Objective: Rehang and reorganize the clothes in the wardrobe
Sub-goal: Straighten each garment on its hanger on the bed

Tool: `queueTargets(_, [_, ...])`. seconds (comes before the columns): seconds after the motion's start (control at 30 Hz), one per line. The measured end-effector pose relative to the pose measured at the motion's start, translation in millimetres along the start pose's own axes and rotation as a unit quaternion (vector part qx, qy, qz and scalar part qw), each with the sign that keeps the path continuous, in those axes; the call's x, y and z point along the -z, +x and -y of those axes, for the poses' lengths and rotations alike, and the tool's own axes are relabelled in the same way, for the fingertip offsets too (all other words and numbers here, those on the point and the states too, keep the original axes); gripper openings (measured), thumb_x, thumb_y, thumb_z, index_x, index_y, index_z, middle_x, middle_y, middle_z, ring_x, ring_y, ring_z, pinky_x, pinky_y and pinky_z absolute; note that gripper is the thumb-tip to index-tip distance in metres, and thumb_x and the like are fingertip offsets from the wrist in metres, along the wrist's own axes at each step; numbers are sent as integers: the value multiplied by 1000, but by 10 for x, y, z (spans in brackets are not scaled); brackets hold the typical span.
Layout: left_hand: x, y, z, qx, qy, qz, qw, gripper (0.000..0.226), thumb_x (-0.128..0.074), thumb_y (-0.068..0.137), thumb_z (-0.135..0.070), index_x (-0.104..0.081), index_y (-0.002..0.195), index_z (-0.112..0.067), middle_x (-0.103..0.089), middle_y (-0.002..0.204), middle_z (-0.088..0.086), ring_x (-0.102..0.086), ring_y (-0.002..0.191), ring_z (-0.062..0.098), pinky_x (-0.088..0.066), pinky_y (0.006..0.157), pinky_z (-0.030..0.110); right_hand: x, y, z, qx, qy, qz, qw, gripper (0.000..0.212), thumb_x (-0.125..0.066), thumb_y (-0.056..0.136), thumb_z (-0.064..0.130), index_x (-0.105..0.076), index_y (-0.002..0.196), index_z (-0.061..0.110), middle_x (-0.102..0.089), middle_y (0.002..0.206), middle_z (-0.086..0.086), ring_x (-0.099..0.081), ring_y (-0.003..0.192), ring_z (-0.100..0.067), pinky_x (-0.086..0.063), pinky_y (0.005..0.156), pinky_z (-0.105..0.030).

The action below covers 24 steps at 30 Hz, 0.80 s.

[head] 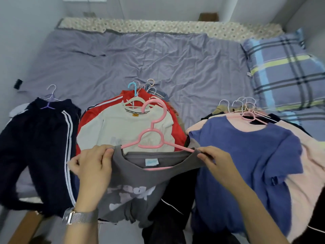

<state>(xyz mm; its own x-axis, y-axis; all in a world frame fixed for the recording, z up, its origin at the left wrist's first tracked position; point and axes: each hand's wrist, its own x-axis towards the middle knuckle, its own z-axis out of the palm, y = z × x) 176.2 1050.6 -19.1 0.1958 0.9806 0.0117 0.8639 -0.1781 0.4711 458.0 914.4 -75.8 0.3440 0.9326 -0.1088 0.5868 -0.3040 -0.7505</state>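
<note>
Right, both hands were on the grey tee [140, 175], which sat dead centre btwn them, just in front of the person at the near edge of the bed [158, 55]. Left hand [91, 166] pinched the left shoulder seam, right hand [216, 164] pinched the right one, each clamped on fabric, neither free. The pink hanger [152, 138] lay across the collar, long axis running left-right, slightly tilted down to the right, hook pointing away toward the white top [126, 127]. Its arms went under the shoulders; lower bar showed thru the neck opening. Neither hand was nearer, abt equal, so my read: the next move was a two-handed lift or a tug to seat the shoulders.

Hard to tell: hanger tips were hidden under cloth and fingers, so whether both ends were fully seated couldn't be seen. The tee's hem dropped out of view below. No wardrobe in shot. Dark pants [40, 147] lay left, blue top [246, 164] right.
</note>
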Motion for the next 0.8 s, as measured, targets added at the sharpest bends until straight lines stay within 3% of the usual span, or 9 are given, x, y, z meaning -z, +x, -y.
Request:
queueTargets(0.07, [106,-366,-185,7,-4,-17,1000,29,-33,88,-30,-57,72,-37,-58,69,-14,-55,81,15,-19,80,34,149,-284,-25,13,5,-4,1000,17,-64,89,7,-73,97,19,-61,91,35,-55,90,8,-38,76,-4])
queueTargets(0.17, [225,-909,-491,6,2,-60,998,26,-37,88,-27,-55,72,-38,-54,68,-17,-53,81,13,-16,79,30,409,-688,-14,37,-2,2,999,19,-62,90,7,-73,97,20,-62,94,28,-56,91,0,-38,77,-6])
queueTargets(0.23, [311,-1220,-662,7,13,-87,996,25,-38,88,-26,-55,73,-38,-52,69,-16,-51,82,14,-17,80,31,571,-914,1,52,-5,-3,999,18,-62,90,7,-74,98,17,-65,87,24,-59,90,-4,-37,80,-5])
queueTargets(0.33, [474,-1664,-859,10,33,-116,993,25,-36,90,-27,-54,76,-36,-51,72,-12,-49,84,17,-19,85,35,761,-1207,57,71,-1,-17,997,19,-63,89,6,-74,101,13,-65,93,15,-61,93,-14,-38,83,-7])
queueTargets(0.5, [727,-2369,-1058,30,42,-153,987,28,-33,91,-29,-60,81,-30,-48,74,-9,-42,87,17,-19,95,44,888,-1680,272,135,13,-21,991,17,-64,87,5,-74,99,12,-71,96,5,-59,90,-16,-39,83,-15])
queueTargets(0.67, [961,-2948,-1080,49,29,-197,979,29,-31,92,-31,-59,85,-31,-52,79,-10,-45,92,16,-19,98,42,984,-2082,523,163,34,-38,985,18,-64,87,5,-74,97,15,-61,89,22,-57,90,-12,-36,82,-5])
queueTargets(0.73, [1088,-3071,-1034,55,15,-214,975,31,-31,92,-32,-62,88,-29,-53,81,-11,-46,94,16,-19,98,43,1002,-2190,695,175,41,-44,983,15,-60,89,13,-72,97,17,-57,87,24,-54,89,-8,-38,83,-13])
queueTargets(0.8, [1239,-3142,-986,52,1,-227,973,32,-31,93,-32,-62,89,-28,-53,80,-11,-47,94,18,-20,97,44,1023,-2266,891,187,28,-55,980,18,-51,89,24,-67,96,20,-56,87,21,-55,90,-12,-41,85,-30])
